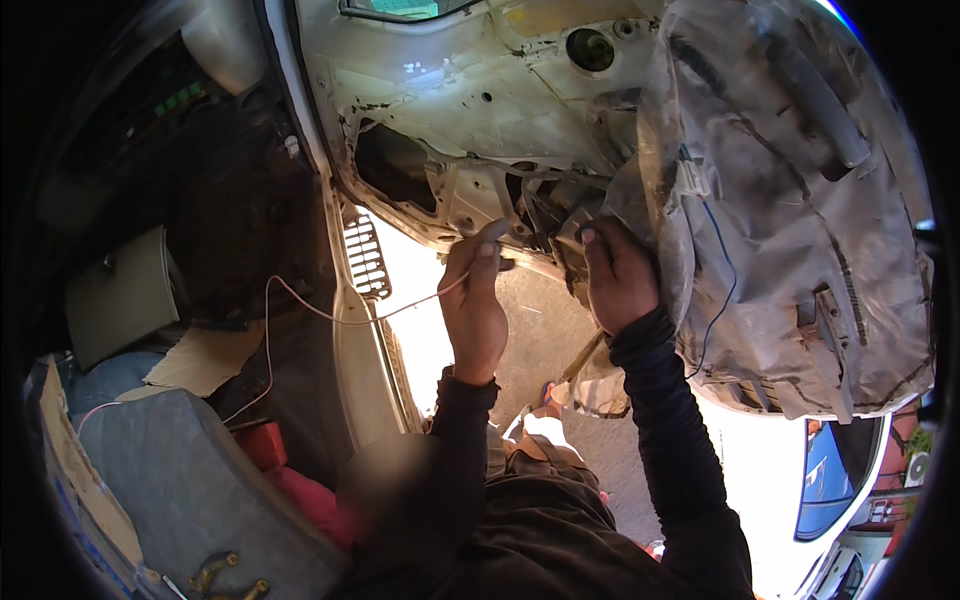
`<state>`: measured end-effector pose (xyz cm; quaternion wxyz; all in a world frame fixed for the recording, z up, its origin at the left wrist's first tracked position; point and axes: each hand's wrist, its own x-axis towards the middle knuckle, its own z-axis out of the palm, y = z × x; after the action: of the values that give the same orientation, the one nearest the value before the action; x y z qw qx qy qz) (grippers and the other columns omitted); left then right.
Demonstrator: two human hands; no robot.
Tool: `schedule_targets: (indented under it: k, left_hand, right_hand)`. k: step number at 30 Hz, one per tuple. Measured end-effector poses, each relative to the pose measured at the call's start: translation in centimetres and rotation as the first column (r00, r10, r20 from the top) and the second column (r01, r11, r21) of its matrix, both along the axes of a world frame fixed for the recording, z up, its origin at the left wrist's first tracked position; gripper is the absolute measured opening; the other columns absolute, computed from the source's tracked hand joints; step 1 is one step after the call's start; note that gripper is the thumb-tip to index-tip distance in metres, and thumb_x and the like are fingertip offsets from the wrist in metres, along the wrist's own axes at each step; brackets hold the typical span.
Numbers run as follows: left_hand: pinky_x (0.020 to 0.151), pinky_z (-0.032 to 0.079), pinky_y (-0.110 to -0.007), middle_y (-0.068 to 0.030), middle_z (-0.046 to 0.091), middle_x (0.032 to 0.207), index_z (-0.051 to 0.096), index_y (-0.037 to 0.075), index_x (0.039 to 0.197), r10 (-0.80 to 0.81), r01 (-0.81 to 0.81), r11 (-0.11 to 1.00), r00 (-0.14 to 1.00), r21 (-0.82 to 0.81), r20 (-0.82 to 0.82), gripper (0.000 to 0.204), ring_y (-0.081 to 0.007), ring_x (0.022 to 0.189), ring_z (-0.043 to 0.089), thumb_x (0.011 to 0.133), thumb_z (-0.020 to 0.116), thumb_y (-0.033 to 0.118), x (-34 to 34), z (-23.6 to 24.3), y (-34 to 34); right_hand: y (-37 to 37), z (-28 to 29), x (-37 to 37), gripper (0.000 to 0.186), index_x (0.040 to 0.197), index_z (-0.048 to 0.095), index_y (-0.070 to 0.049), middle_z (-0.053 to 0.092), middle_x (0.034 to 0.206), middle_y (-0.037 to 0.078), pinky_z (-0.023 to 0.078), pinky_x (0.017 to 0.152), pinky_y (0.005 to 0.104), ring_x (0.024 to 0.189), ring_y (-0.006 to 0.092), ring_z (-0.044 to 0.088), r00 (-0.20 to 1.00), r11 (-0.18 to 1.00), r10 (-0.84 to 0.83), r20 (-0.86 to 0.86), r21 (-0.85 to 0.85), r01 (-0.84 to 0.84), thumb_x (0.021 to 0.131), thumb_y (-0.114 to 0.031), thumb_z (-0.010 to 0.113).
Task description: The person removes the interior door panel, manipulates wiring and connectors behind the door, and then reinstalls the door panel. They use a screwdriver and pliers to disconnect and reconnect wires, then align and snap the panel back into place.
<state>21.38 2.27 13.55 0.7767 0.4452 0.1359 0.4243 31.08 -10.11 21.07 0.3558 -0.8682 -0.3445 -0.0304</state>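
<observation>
My left hand (474,305) is closed at the lower edge of the bare door panel (460,85), pinching a thin pink wire (365,321) that trails from it into the car's interior. My right hand (617,275) has curled fingers on the dark parts of a mechanism (545,215) in the door's lower opening; what exactly it grips is hidden. A crumpled grey plastic sheet (775,250) hangs from the door just right of my right hand, with a blue wire (730,260) lying over it.
To the left are the door sill (355,340), a grey seat (175,470), cardboard (205,355), red cloth (310,495) and a brass-coloured tool (215,570). Paved ground (525,320) shows below the door. Another car (840,470) stands at the lower right.
</observation>
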Motion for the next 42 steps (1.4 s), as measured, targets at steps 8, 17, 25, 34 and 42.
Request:
schedule_targets:
  k: [8, 17, 25, 34, 42]
  left_hand:
    - [0.099, 0.054, -0.037, -0.0109, 0.065, 0.112, 0.055, -0.008, 0.136, -0.096, 0.147, 0.901, 0.985, -0.409, 0.143, 0.040, -0.0205, 0.105, 0.065, 0.107, 0.047, 0.018, 1.8, -1.0, -3.2]
    - [0.100, 0.052, -0.039, -0.0175, 0.061, 0.134, 0.052, -0.007, 0.141, 0.219, -0.242, 0.942, 0.968, -0.232, -0.121, 0.046, -0.0250, 0.125, 0.059, 0.109, 0.048, 0.025, 4.1, -1.9, -11.6]
    - [0.100, 0.053, -0.041, -0.0184, 0.064, 0.129, 0.053, -0.009, 0.139, 0.386, -0.336, 0.908, 0.902, -0.249, 0.192, 0.044, -0.0251, 0.120, 0.062, 0.109, 0.046, 0.022, 7.7, -4.9, -14.6]
    - [0.081, 0.059, -0.030, -0.0163, 0.073, 0.109, 0.058, -0.007, 0.131, 0.634, -0.557, 0.769, 0.723, -0.313, 0.274, 0.033, -0.0186, 0.095, 0.071, 0.098, 0.057, -0.003, 12.2, -5.4, -14.5]
    - [0.068, 0.055, -0.029, -0.0123, 0.073, 0.091, 0.062, -0.003, 0.098, 0.774, -0.774, 0.626, 0.603, -0.096, 0.194, 0.011, -0.0168, 0.080, 0.071, 0.094, 0.069, 0.005, 13.1, -6.1, -13.3]
  right_hand:
    - [0.4, 2.1, -0.9, 0.022, 0.116, 0.066, 0.001, 0.068, 0.107, 0.014, 0.049, 0.091, 0.0308, 0.100, 0.0206, 0.064, 0.948, 0.952, 0.249, -0.196, 0.232, -0.202, 0.103, -0.015, 0.058]
    - [1.9, -0.7, 0.1, 0.027, 0.121, 0.064, -0.003, 0.067, 0.118, 0.021, 0.051, 0.091, 0.0390, 0.108, 0.0340, 0.066, 0.939, 0.978, 0.196, 0.283, 0.019, -0.210, 0.103, -0.020, 0.055]
    - [-2.2, -0.8, 5.5, 0.017, 0.109, 0.061, -0.006, 0.068, 0.090, 0.026, 0.053, 0.072, 0.0509, 0.086, 0.0473, 0.065, 0.781, 0.956, 0.287, 0.555, -0.222, -0.193, 0.099, -0.019, 0.058]
    - [-2.8, -0.4, 7.4, 0.020, 0.100, 0.068, -0.004, 0.069, 0.092, 0.021, 0.052, 0.074, 0.0461, 0.086, 0.0430, 0.067, 0.679, 0.921, 0.387, 0.624, -0.230, -0.313, 0.091, -0.022, 0.069]
    - [-2.7, -1.4, 8.6, 0.021, 0.098, 0.077, -0.003, 0.071, 0.096, 0.025, 0.055, 0.083, 0.0420, 0.091, 0.0407, 0.070, 0.521, 0.920, 0.365, 0.772, -0.210, -0.332, 0.082, -0.011, 0.067]
